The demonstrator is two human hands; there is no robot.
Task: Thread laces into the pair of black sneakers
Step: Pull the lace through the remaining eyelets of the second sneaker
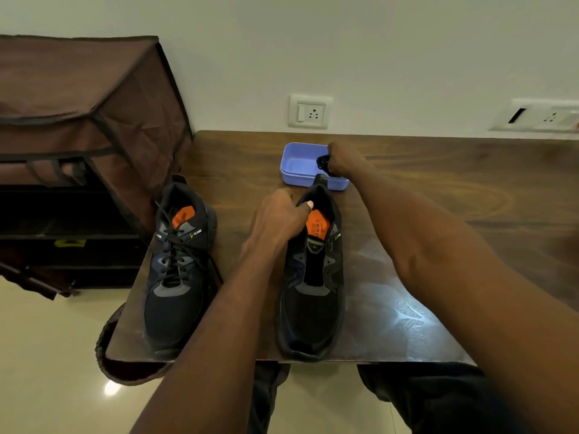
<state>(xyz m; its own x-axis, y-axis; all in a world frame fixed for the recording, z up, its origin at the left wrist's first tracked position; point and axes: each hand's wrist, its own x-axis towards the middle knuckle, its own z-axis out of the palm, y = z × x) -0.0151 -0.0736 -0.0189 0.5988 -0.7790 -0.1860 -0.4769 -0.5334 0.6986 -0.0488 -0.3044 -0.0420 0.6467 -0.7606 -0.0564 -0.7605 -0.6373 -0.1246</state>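
Note:
Two black sneakers with orange insoles stand on the wooden table (438,214), toes toward me. The left sneaker (178,270) has a black lace threaded through it. The right sneaker (313,286) has bare eyelets. My left hand (279,217) grips the collar of the right sneaker, thumb inside the opening. My right hand (343,159) reaches over a purple tray (297,166) behind that sneaker and pinches a bundled black lace (322,162).
A brown fabric shoe rack (78,136) stands left of the table. Wall sockets (310,111) sit above the table's far edge. A brown cushion or seat (125,368) pokes out under the table's front left corner. My legs are below the front edge.

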